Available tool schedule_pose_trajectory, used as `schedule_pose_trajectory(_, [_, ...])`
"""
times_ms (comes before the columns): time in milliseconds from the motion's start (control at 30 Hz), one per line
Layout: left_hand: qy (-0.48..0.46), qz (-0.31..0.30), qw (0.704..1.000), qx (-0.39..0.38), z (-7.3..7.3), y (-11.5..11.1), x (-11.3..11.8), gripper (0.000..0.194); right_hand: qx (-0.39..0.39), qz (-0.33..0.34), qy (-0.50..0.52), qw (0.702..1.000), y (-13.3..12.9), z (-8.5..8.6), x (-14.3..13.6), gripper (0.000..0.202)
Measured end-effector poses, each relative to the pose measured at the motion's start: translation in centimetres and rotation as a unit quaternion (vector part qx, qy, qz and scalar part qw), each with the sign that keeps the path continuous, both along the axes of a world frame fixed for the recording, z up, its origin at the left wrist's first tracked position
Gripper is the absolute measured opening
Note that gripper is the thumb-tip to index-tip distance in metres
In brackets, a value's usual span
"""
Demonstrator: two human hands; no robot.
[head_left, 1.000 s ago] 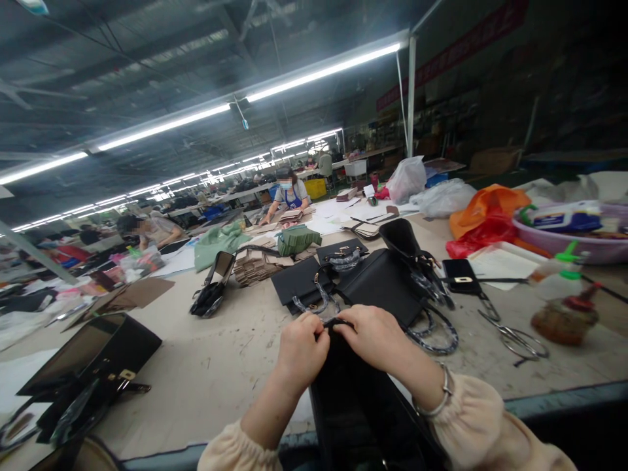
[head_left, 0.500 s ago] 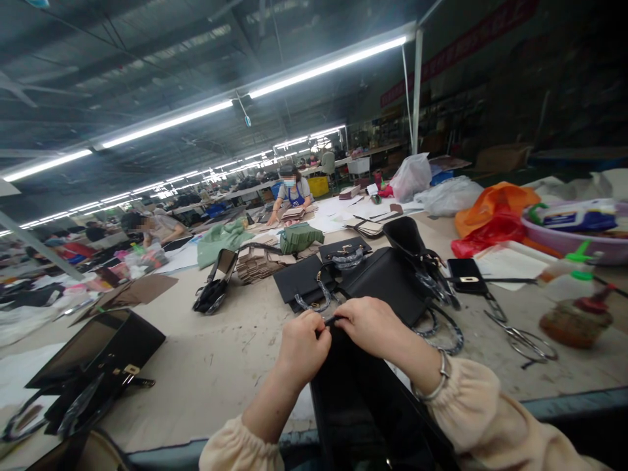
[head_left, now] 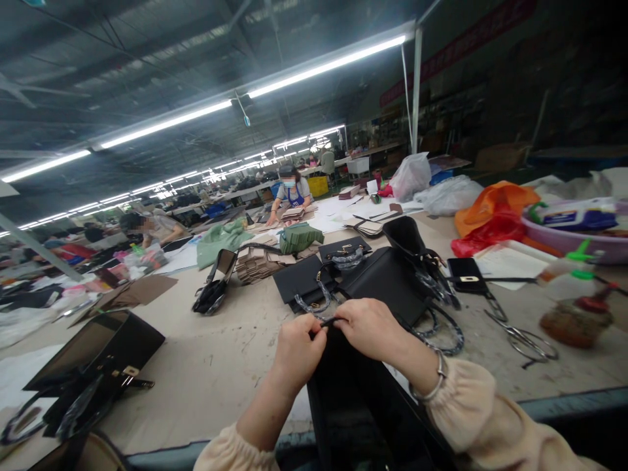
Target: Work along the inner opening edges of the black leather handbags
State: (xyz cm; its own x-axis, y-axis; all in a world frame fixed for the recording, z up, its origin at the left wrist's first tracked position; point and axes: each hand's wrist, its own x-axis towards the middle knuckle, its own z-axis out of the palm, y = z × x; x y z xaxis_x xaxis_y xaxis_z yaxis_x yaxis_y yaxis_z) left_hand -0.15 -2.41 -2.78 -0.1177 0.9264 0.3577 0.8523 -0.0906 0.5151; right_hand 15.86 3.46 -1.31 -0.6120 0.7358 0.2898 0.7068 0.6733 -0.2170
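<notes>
Left hand point(head_left: 300, 345) and right hand point(head_left: 371, 328), fingers closed, pinch the far edge of a black bag point(head_left: 338, 383); scissors point(head_left: 528, 343) and phone point(head_left: 464, 275) lie right of the bag

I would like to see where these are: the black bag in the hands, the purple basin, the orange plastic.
Black bag point(head_left: 338, 383): head view, on its dark body.
Purple basin point(head_left: 611, 250): head view, on its outer wall.
Orange plastic point(head_left: 495, 203): head view, on its crumpled upper part.
</notes>
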Motion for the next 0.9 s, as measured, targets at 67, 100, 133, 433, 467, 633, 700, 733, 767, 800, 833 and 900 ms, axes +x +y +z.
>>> schedule_pose_trajectory(67, [0.009, -0.001, 1.000, 0.005, 0.0, 0.0, 0.0, 0.014, 0.001, 0.000, 0.002, 1.000, -0.1, 0.0, 0.0, 0.021])
schedule_pose_trajectory(100, [0.017, -0.001, 1.000, 0.007, 0.0, 0.0, 0.0, 0.015, -0.001, 0.000, 0.002, 1.000, -0.1, 0.0, 0.0, 0.021])
schedule_pose_trajectory(133, [0.025, -0.001, 1.000, 0.009, 0.0, 0.0, 0.0, 0.015, -0.003, -0.001, 0.002, 1.000, -0.1, 0.0, 0.0, 0.021])
schedule_pose_trajectory(433, [0.074, -0.032, 0.996, 0.023, 0.1, 0.1, 0.2, 0.016, -0.019, -0.002, -0.003, 1.000, -0.5, 0.2, 0.0, 0.023])
schedule_pose_trajectory(467, [0.077, -0.031, 0.996, 0.020, 0.2, 0.1, 0.2, 0.017, -0.018, -0.002, -0.001, 1.000, -0.6, 0.3, 0.0, 0.023])
schedule_pose_trajectory(633, [0.076, -0.020, 0.997, 0.009, 0.5, 0.0, 0.4, 0.020, -0.037, 0.005, -0.010, 0.999, -0.7, 0.6, 0.1, 0.027])
schedule_pose_trajectory(700, [0.065, -0.022, 0.998, 0.006, 0.5, 0.0, 0.4, 0.020, -0.052, 0.019, -0.026, 0.998, -0.6, 0.7, 0.4, 0.031])
schedule_pose_trajectory(733, [0.059, -0.023, 0.998, 0.004, 0.5, 0.0, 0.4, 0.020, -0.057, 0.030, -0.028, 0.998, -0.6, 0.7, 0.7, 0.031])
schedule_pose_trajectory(767, [0.052, -0.021, 0.998, 0.001, 0.5, 0.0, 0.5, 0.020, -0.060, 0.041, -0.021, 0.997, -0.6, 0.7, 0.9, 0.030])
schedule_pose_trajectory(800, [0.043, -0.018, 0.999, -0.001, 0.5, 0.0, 0.5, 0.019, -0.062, 0.053, -0.007, 0.997, -0.5, 0.7, 1.1, 0.029])
schedule_pose_trajectory(833, [0.031, -0.015, 0.999, -0.003, 0.4, 0.0, 0.5, 0.017, -0.063, 0.064, 0.010, 0.996, -0.5, 0.6, 1.4, 0.029])
schedule_pose_trajectory(900, [0.007, -0.010, 1.000, -0.004, 0.4, 0.1, 0.6, 0.013, -0.063, 0.077, 0.036, 0.994, -0.4, 0.5, 1.6, 0.037])
